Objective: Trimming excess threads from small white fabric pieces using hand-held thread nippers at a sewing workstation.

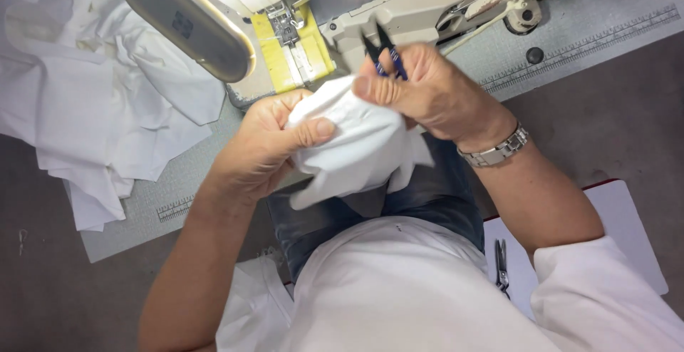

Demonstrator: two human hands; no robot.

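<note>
Head view, white cloth (356, 149) gripped between left hand (267, 142), right hand (427, 92)

You sat in sewing workshop, probably garment factory: industrial sewing machine (399, 3), ruler-marked worktable (591, 35), heaped white fabric (92, 95).

A grey tabletop (570, 45) with printed ruler strips along its edge carries a cream sewing machine (427, 3), whose lamp throws bright light at the top. A heap of white fabric (92, 102) covers its far side. Below lies a dull brown floor (43, 295). A white board (634, 231) holds small snips (502, 266).
</note>
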